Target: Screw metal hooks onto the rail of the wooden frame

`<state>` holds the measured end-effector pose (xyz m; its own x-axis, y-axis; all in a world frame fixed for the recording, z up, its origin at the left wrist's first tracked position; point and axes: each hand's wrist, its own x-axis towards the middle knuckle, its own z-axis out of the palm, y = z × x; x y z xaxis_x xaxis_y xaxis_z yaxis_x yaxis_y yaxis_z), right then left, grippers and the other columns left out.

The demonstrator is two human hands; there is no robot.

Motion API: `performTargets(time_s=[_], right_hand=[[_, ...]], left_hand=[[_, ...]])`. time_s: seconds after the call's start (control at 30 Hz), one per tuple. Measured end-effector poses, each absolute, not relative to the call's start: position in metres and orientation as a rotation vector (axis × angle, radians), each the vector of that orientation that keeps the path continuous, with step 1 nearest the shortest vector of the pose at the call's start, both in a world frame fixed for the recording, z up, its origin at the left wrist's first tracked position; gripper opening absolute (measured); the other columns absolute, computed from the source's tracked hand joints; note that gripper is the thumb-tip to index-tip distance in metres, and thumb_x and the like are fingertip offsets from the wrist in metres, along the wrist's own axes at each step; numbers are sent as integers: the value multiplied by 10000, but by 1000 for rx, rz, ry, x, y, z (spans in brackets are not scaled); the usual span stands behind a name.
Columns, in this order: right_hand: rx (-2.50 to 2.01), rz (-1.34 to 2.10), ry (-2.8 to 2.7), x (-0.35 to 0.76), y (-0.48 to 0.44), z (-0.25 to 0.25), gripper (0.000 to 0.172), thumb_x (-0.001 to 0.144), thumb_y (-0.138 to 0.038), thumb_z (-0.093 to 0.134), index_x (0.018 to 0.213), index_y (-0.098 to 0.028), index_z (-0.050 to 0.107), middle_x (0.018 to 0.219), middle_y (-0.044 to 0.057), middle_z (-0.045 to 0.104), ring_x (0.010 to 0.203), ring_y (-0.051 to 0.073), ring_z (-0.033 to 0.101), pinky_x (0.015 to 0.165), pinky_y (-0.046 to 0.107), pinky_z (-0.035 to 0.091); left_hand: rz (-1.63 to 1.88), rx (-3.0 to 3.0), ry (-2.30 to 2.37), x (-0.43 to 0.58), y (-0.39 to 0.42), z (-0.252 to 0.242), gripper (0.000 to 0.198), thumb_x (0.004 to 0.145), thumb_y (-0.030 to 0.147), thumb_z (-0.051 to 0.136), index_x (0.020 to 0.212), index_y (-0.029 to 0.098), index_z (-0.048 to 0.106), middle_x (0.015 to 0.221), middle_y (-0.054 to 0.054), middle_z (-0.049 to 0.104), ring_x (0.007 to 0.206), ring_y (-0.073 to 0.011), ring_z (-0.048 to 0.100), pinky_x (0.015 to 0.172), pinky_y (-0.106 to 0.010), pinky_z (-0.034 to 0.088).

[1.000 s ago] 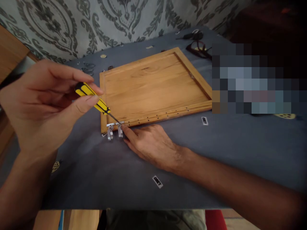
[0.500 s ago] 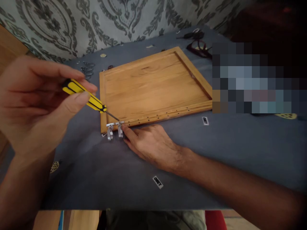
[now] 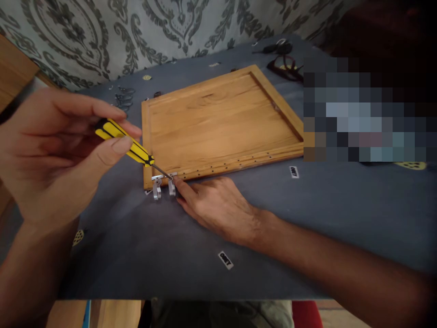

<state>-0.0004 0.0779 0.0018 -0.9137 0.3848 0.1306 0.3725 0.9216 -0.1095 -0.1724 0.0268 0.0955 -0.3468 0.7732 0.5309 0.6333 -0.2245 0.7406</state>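
My left hand (image 3: 71, 146) pinches the handle of a yellow and black screwdriver (image 3: 131, 148) between thumb and fingers. Its shaft slopes down to the right, and the tip meets the right-hand metal hook (image 3: 171, 187). A second metal hook (image 3: 157, 188) sits just left of it, both along the near edge of a framed wooden panel (image 3: 211, 118). My right hand (image 3: 218, 205) is closed at that edge, fingertips against the right-hand hook; its other fingers are partly hidden. A row of small dark holes runs along the panel's near rail.
On the grey tablecloth (image 3: 164, 255), several metal hooks (image 3: 124, 96) lie behind the panel at left. A pair of glasses (image 3: 285, 68) and a dark object with a ring (image 3: 276, 47) lie at the back right. Patterned wallpaper (image 3: 184, 23) rises behind. A blurred-out area covers the right.
My left hand and the screwdriver have shifted slightly right and down, bringing the tip lower onto the right-hand hook. My right hand has stayed in place.
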Motion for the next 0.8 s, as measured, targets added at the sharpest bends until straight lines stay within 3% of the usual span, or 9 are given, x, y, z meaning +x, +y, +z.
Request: performTargets(time_s=[0.13,0.37,0.6,0.8], right_hand=[[-590,135,-2942,0,78,3,456,948,-225,537,1373,-71,476,846,45,778,753,240,743,534,364,483],[-573,133,-2968,0,78,5,474,945,-212,533,1382,-48,456,897,74,784,770,253,749,529,378,496],[-574,139,-2941,0,78,3,444,956,-221,513,1369,-64,469,858,47,781,746,254,745,527,387,499],[-585,165,-2949,-2,78,3,452,954,-212,505,1382,-76,450,887,64,782,762,244,742,538,365,487]], left_hand=[[1565,1704,2114,-170,29,98,173,700,429,806,834,362,721,878,34,723,742,-245,663,623,-478,566],[1492,1739,2190,-177,19,92,298,633,436,840,900,362,732,925,12,712,808,-275,646,667,-481,506],[1435,1808,2205,-178,21,96,286,700,479,800,945,347,736,965,14,728,795,-248,642,636,-453,539],[1445,1761,2028,-171,22,100,238,744,410,763,976,385,715,935,26,730,769,-251,665,665,-471,597]])
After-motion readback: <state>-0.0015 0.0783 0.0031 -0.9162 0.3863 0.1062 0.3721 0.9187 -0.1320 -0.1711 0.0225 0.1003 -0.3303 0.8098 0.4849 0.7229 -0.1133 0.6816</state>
